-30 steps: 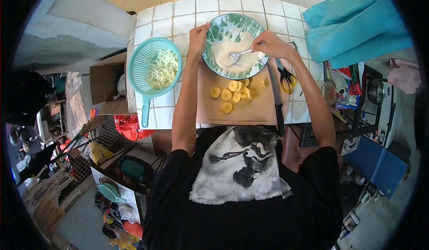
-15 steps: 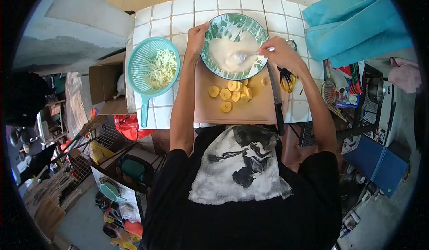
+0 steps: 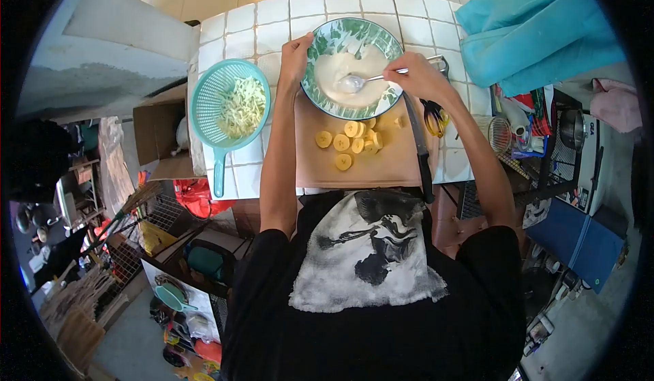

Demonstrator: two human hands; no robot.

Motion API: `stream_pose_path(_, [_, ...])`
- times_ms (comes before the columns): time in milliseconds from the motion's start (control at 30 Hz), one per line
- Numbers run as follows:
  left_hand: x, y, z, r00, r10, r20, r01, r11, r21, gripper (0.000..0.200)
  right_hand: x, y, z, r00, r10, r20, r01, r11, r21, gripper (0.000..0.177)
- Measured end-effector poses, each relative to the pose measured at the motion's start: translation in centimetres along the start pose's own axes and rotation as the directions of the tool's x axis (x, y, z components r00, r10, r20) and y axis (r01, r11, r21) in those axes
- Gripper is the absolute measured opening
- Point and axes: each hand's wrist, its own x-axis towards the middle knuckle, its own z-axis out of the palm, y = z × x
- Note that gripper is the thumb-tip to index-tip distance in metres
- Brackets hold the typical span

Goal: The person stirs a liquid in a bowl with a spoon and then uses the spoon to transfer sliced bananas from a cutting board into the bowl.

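Note:
A green-and-white patterned enamel bowl (image 3: 332, 35) holds a pale, creamy batter (image 3: 368, 64). My left hand (image 3: 295, 57) grips the bowl's left rim, fingers closed round it. In my right hand (image 3: 417, 74) is a metal spoon (image 3: 375, 78), held by the handle, its coated head dipped in the batter. The bowl overlaps the far part of a tan cutting board (image 3: 313, 166). Several yellow banana slices (image 3: 341, 142) lie on the board, just in front of the bowl. Along the board's right side rests a knife (image 3: 424, 159) with a black handle.
A turquoise strainer (image 3: 219, 170) with shredded pale-green vegetable (image 3: 242, 107) stands to the left. Yellow-and-black scissors (image 3: 434, 118) lie right of the knife. Turquoise cloth (image 3: 531, 37) covers the far right corner of the white tiled table (image 3: 272, 14). A cardboard box (image 3: 160, 132) is at the left edge.
The spoon and my right hand have moved slightly left through the batter. My left hand stays on the rim. The whole view has shifted a little.

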Motion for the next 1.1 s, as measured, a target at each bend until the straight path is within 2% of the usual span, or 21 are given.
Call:
stream_pose_path(67, [-0.1, -0.4, -0.3, 1.0, -0.001, 0.003, 0.001, 1.0, -0.02, 0.031, -0.1, 0.2, 0.1, 1.0, -0.015, 0.007, 0.015, 0.999, -0.043, 0.02])
stream_pose_path(167, [0.1, -0.4, -0.4, 1.0, 0.013, 0.025, -0.013, 1.0, -0.001, 0.031, 1.0, 0.8, 0.3, 0.998, 0.061, -0.029, -0.06, 0.997, 0.054, 0.021])
stream_pose_path(200, [0.2, -0.5, -0.5, 0.999, 0.01, 0.034, -0.01, 1.0, -0.007, 0.031, 0.9, 0.3, 0.0, 0.998, 0.046, 0.036, -0.045, 0.998, -0.037, 0.021])
stream_pose_path(333, [0.5, -0.9, -0.5, 0.999, -0.001, 0.038, 0.001, 1.0, 0.002, 0.032, 0.4, 1.5, -0.9, 0.994, 0.107, -0.017, -0.107, 0.994, 0.001, 0.022])
stream_pose_path(400, [0.5, -0.9, -0.3, 0.999, 0.019, 0.044, -0.019, 1.0, 0.003, 0.032, 0.7, 1.2, 0.2, 1.0, 0.007, -0.001, -0.007, 1.0, 0.014, 0.022])
stream_pose_path(433, [0.6, -0.7, -0.4, 0.998, 0.039, 0.044, -0.039, 0.999, 0.004, 0.033, 0.5, 0.7, 0.3, 1.0, 0.006, -0.009, -0.006, 1.0, 0.019, 0.022])
stream_pose_path(500, [0.6, -0.6, -0.3, 0.999, 0.029, 0.043, -0.029, 1.0, -0.012, 0.033, -0.4, -0.3, 0.1, 0.992, 0.045, 0.117, -0.038, 0.997, -0.069, 0.02])
stream_pose_path(633, [0.1, -0.4, -0.2, 0.999, 0.032, 0.004, -0.032, 0.999, 0.008, 0.033, -0.6, 0.5, -1.0, 0.993, 0.119, 0.001, -0.119, 0.992, 0.049, 0.02])
stream_pose_path(700, [0.1, -0.2, -0.2, 1.0, 0.029, 0.009, -0.029, 0.999, 0.013, 0.033, -0.1, 0.9, -1.9, 0.998, 0.065, 0.003, -0.065, 0.998, 0.016, 0.022])
stream_pose_path(767, [0.1, -0.2, -0.1, 1.0, 0.021, 0.02, -0.021, 1.0, 0.019, 0.033, 0.2, 1.2, -2.4, 0.999, 0.027, -0.03, -0.025, 0.996, 0.081, 0.023])
stream_pose_path(900, [0.3, -0.5, -0.2, 0.999, 0.005, 0.049, -0.007, 1.0, 0.022, 0.033, 1.5, 1.5, -0.4, 0.996, 0.079, -0.039, -0.075, 0.993, 0.086, 0.022])
stream_pose_path(967, [0.2, -0.3, -0.5, 0.999, -0.003, 0.037, 0.001, 0.999, 0.049, 0.033, 0.5, -0.9, -0.1, 0.993, 0.047, 0.112, -0.043, 0.998, -0.045, 0.022])
stream_pose_path(1000, [0.1, -0.2, -0.4, 0.999, 0.017, 0.027, -0.019, 0.999, 0.048, 0.033, -0.2, -0.7, -0.2, 0.999, -0.013, 0.042, 0.016, 0.998, -0.059, 0.022])
stream_pose_path(1033, [-0.1, -0.2, -0.3, 0.999, 0.037, 0.015, -0.037, 0.998, 0.044, 0.033, 0.1, -0.6, -0.4, 0.998, -0.021, 0.052, 0.024, 0.998, -0.06, 0.022])
stream_pose_path(1100, [-0.4, 0.0, -0.2, 0.999, 0.026, 0.023, -0.026, 1.0, -0.004, 0.033, 0.3, -0.3, -0.7, 0.994, 0.102, -0.033, -0.102, 0.995, 0.001, 0.02])
